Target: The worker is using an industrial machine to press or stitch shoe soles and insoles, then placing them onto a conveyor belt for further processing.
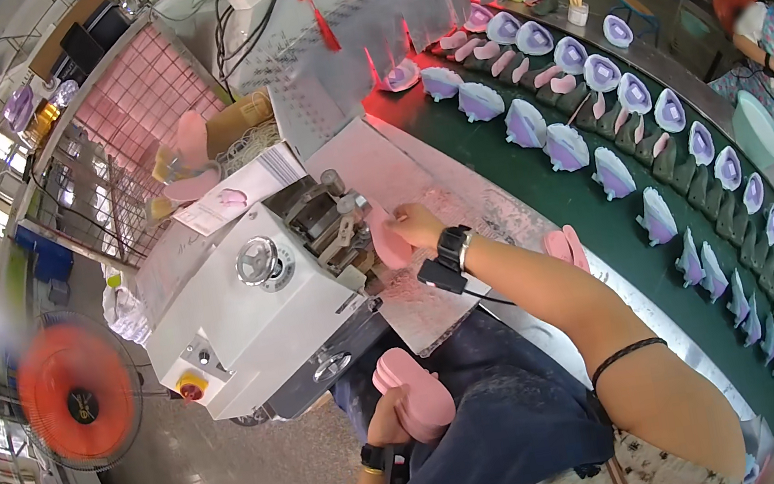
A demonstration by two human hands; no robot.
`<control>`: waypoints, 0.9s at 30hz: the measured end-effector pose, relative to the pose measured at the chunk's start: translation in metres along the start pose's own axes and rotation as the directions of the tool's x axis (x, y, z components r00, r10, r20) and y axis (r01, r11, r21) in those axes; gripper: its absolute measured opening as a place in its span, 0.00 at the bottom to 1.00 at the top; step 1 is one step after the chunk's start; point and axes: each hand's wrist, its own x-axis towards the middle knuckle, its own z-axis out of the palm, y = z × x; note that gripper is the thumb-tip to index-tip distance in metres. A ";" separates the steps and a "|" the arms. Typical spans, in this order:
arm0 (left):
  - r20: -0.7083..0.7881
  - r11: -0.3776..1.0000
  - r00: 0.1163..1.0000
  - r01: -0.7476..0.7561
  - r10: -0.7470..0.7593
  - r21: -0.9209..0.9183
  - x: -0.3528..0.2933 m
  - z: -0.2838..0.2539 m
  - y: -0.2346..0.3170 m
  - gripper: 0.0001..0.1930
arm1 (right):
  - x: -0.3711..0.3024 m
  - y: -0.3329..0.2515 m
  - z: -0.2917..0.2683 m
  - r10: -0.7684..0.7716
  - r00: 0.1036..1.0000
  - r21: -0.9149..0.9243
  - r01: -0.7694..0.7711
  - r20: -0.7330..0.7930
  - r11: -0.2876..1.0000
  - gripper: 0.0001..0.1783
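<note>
My right hand [419, 226] pinches a single pink shoe insole [385, 234] and holds it against the working end of a white bench machine [261, 308]. The metal parts [339, 227] there partly hide the far end of the insole. Lower down, over my lap, my left hand [388, 421] is closed round a stack of pink insoles [419, 397]. Pink dust lies on the worktop [416, 298] under the machine's head.
Right of the machine runs a green conveyor belt [496, 164] with rows of purple shoe uppers [566, 145]. Pink insoles [566, 246] lie by its near edge. An orange fan [77, 392] stands left, a cardboard box [241, 118] behind. Another person [772, 49] works far right.
</note>
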 end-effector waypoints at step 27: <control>-0.086 0.998 0.995 0.053 -0.050 0.037 0.014 0.023 -0.016 0.22 | -0.084 0.045 -0.245 -0.016 0.880 0.285 0.172 -0.475 0.943 0.16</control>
